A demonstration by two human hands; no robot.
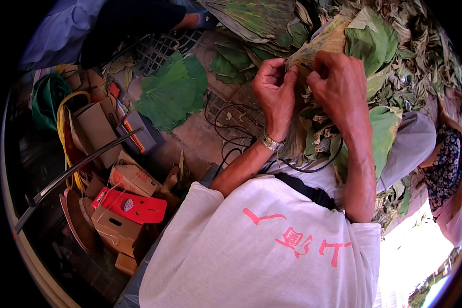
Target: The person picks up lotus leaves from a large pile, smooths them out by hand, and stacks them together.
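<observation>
Both of my hands are raised over a heap of dried and green lotus leaves. My left hand, above a metal-banded wristwatch, pinches the narrow gathered end of a yellow-brown leaf between thumb and fingers. Just to its right, my right hand has its fingers curled at the same leaf, with a short dark strand near the fingertips; whether it holds the leaf or the strand cannot be told. A large green leaf lies flat on the paving to the left.
Cardboard boxes, a red carton and a grey box stand at the left beside a metal rod. Black cable loops over the paving. One person's leg is at the top; another person in floral cloth is at the right.
</observation>
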